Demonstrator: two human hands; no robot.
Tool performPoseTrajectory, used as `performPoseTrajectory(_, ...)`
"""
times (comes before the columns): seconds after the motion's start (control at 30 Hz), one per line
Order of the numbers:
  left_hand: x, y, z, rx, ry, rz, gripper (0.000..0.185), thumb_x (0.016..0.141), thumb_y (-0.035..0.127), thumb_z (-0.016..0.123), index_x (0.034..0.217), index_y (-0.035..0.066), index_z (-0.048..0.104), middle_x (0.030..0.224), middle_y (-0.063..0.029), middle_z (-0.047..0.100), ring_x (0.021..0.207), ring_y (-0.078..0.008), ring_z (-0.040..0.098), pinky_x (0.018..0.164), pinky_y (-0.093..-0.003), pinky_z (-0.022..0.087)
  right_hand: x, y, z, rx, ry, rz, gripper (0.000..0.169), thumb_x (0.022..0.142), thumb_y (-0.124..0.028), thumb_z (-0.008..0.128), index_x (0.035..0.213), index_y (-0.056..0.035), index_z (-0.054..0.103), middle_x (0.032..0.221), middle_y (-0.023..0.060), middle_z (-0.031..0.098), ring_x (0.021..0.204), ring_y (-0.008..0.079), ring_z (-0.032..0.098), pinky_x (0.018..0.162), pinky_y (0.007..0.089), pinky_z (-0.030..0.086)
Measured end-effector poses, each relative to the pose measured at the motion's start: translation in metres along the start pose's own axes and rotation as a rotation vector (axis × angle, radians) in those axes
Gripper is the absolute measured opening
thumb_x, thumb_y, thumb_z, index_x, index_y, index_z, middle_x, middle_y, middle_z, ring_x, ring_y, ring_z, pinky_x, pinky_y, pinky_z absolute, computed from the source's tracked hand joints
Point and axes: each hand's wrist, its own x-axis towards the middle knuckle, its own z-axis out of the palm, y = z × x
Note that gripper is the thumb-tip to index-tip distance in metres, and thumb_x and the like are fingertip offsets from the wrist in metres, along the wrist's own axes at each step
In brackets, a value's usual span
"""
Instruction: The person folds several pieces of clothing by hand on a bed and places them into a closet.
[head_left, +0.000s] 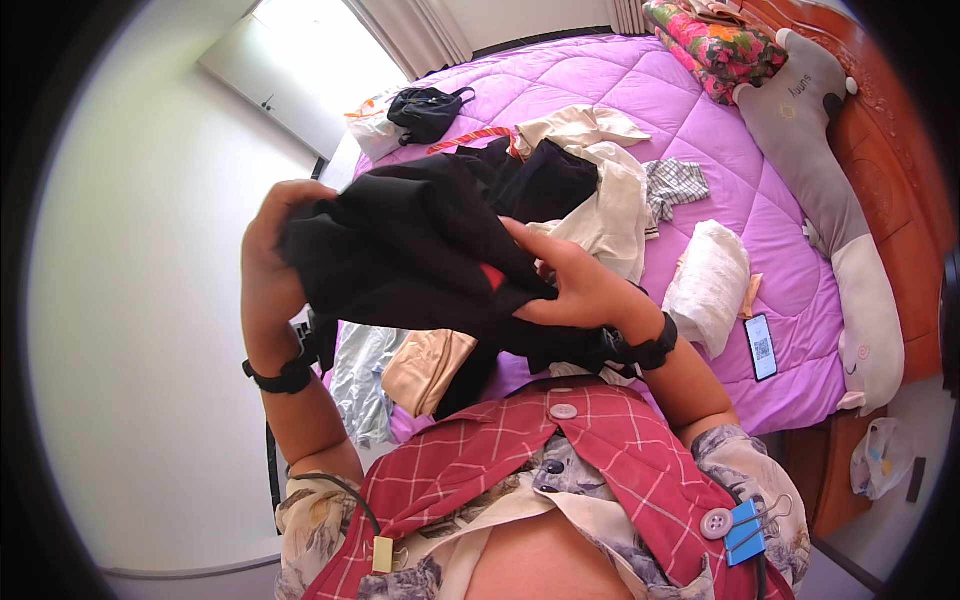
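Observation:
A black cloth garment (390, 247) with a small red patch hangs bunched between my two hands, above the near side of the bed. My left hand (281, 232) grips its left end, the fingertips hidden behind the fabric. At the garment's right edge, my right hand (562, 274) pinches the cloth between thumb and fingers. Beyond it lie a rumpled black garment (551, 180), cream garments (611, 202) and a red striped tie (472, 138). Below my left hand are a folded tan cloth (427, 367) and a pale blue garment (364, 382).
A purple quilt (787, 300) covers the bed. To the right lie a white wrapped roll (709, 281), a smartphone (761, 347) and a long grey plush pillow (817, 165) along the wooden headboard (892, 217). A black backpack (427, 112) sits at the far left, near a plaid garment (677, 186) further right.

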Motion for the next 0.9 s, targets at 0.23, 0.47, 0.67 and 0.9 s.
performPoseTrajectory(0.23, 0.007, 0.000, 0.028, -0.008, -0.106, 0.132, 0.026, 0.068, -0.008, 0.065, 0.091, 0.001, 0.057, 0.080, -0.0062, 0.056, 0.073, -0.0179, 0.055, 0.066, -0.0259, 0.043, 0.038, 0.013, 0.001, 0.094, 0.100, -0.024, 0.078, 0.069, -0.014, 0.080, 0.136, -0.0057, 0.041, 0.099, 0.0055, 0.058, 0.091, 0.0093, 0.052, 0.080, 0.0258, 0.045)
performPoseTrajectory(0.47, -0.005, -0.020, 0.029, -0.131, -0.131, 0.225, 0.015, 0.067, -0.009, 0.064, 0.078, -0.002, 0.058, 0.105, -0.0140, 0.057, 0.100, -0.0279, 0.057, 0.086, -0.0351, 0.045, 0.063, 0.002, -0.040, 0.362, 0.368, 0.269, 0.020, 0.087, -0.013, 0.054, 0.091, 0.0021, 0.066, 0.080, 0.0025, 0.065, 0.069, 0.0087, 0.060, 0.059, 0.0229, 0.049)
performPoseTrajectory(0.67, -0.041, -0.049, 0.008, -0.379, -0.210, 0.076, 0.011, 0.071, -0.007, 0.066, 0.076, 0.001, 0.061, 0.123, -0.0161, 0.052, 0.125, -0.0339, 0.044, 0.106, -0.0459, 0.033, 0.061, 0.018, -0.117, 0.908, 0.254, 0.405, 0.029, 0.094, -0.023, 0.048, 0.102, 0.0002, 0.063, 0.093, 0.0087, 0.068, 0.076, 0.0161, 0.066, 0.071, 0.0287, 0.055)
performPoseTrajectory(0.9, -0.049, -0.062, 0.007, -0.444, -0.254, -0.061, 0.013, 0.071, -0.009, 0.065, 0.080, 0.000, 0.061, 0.118, -0.0150, 0.057, 0.109, -0.0256, 0.056, 0.095, -0.0338, 0.042, 0.057, 0.035, -0.113, 0.847, 0.302, 0.520, 0.031, 0.096, -0.026, 0.046, 0.103, -0.0004, 0.062, 0.095, 0.0081, 0.067, 0.081, 0.0158, 0.066, 0.074, 0.0301, 0.055)
